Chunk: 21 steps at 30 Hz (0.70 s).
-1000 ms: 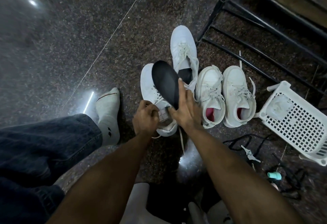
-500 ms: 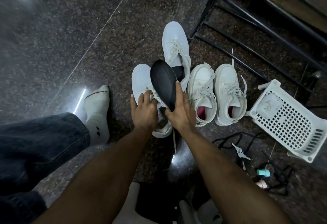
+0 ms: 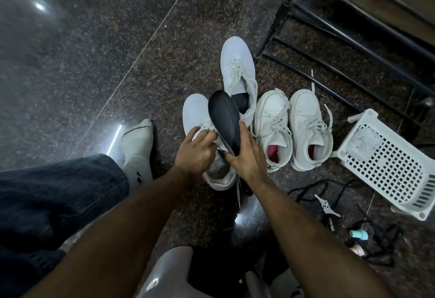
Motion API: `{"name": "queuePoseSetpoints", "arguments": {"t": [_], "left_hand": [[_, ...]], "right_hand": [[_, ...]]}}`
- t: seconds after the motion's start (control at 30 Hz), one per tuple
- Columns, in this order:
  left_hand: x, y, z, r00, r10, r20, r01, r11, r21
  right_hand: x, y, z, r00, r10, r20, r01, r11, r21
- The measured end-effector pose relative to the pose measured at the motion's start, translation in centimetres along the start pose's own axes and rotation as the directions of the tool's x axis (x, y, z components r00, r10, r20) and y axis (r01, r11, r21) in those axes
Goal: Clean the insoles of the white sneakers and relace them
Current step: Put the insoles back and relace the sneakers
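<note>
Black insole (image 3: pixel 224 121) now stands higher out of the near white sneaker (image 3: pixel 207 139), right hand (image 3: pixel 246 156) gripping its lower end. Left hand (image 3: pixel 195 154), earlier splayed, pinches the sneaker's laces. Extraction looks nearly finished; cleaning comes next.

No readable text, number or brand name can be made out. Only a small dark mark is seen on the white ribbed sock (image 3: pixel 138 156) at the left, too blurred to be identified.
</note>
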State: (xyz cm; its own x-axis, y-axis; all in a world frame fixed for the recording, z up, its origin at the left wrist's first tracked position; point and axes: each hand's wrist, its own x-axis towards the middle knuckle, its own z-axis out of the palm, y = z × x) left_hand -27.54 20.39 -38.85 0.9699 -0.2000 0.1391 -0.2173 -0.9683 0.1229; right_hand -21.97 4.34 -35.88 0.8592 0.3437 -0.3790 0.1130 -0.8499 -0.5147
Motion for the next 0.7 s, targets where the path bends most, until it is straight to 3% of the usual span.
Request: {"name": "queuePoseSetpoints", "arguments": {"t": [0.07,0.2,0.27,0.5,0.7], "left_hand": [[0.7,-0.9,-0.7,0.997,0.043,0.068,-0.039,0.997,-0.069],[1.7,-1.3,-2.0,0.938,-0.069,0.341,0.141,0.971,-0.191],[2.3,-1.5,-2.2,0.912,-0.086,0.402,0.195,0.951,-0.239],[3.6,-1.6,-2.5,0.857,-0.188,0.480,0.385,0.853,-0.353],[4.1,-1.2,-2.5,0.818,-0.234,0.526,0.449,0.831,-0.328]], "right_hand": [[-0.2,0.0,-0.2,1.000,0.003,-0.015,-0.002,1.000,0.023],[-1.0,-0.2,-1.3,0.999,0.050,-0.011,-0.050,0.998,0.023],[-2.2,0.6,-2.1,0.997,0.079,0.010,-0.079,0.997,-0.021],[-8.8,4.1,-5.7,0.991,0.049,0.125,0.001,0.929,-0.370],[-10.6,3.5,-9.1,0.945,-0.052,0.323,0.262,0.713,-0.651]]}}
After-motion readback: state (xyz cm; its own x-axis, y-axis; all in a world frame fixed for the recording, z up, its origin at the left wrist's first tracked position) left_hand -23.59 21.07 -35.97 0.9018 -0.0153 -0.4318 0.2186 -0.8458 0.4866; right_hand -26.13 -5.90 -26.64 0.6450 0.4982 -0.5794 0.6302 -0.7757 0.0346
